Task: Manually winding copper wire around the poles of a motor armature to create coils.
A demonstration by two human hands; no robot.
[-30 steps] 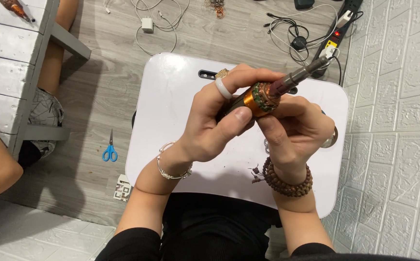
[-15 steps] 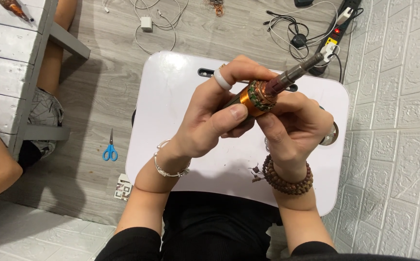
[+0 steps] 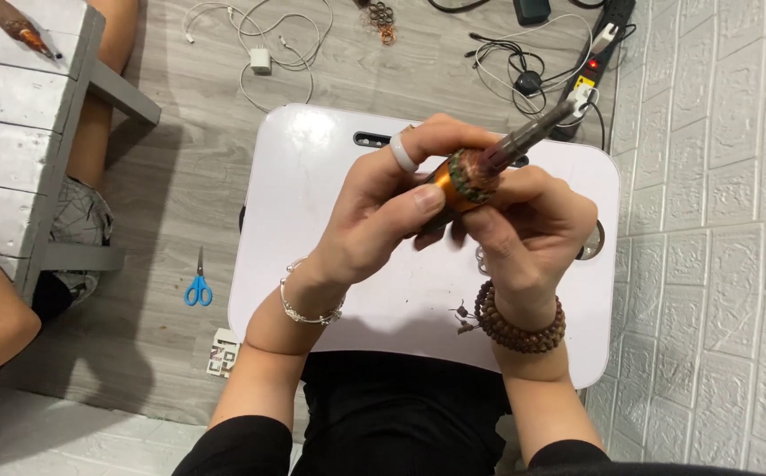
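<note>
Above a small white lap table [image 3: 312, 167], both my hands hold one motor rotor [image 3: 467, 174], a copper-coloured cylinder with dark windings and a grey steel shaft [image 3: 533, 132] that points up and to the right. My left hand [image 3: 383, 207] wraps the copper body from the left, thumb pressed on its side, a white ring on one finger and a silver bracelet on the wrist. My right hand [image 3: 528, 234] cups the rotor from below and from the right, with a brown bead bracelet on its wrist. The rotor's lower end is hidden by my fingers.
Blue-handled scissors [image 3: 198, 286] lie on the grey floor to the left. White charger cables [image 3: 260, 57] and a black power strip [image 3: 608, 40] lie beyond the table. Another person's leg [image 3: 92, 123] sits by a grey bench [image 3: 22, 132] at left. A white brick wall [image 3: 727, 220] runs along the right.
The rotor has turned a little in my hands and my left thumb has shifted along its copper body. The hands stay over the same part of the table.
</note>
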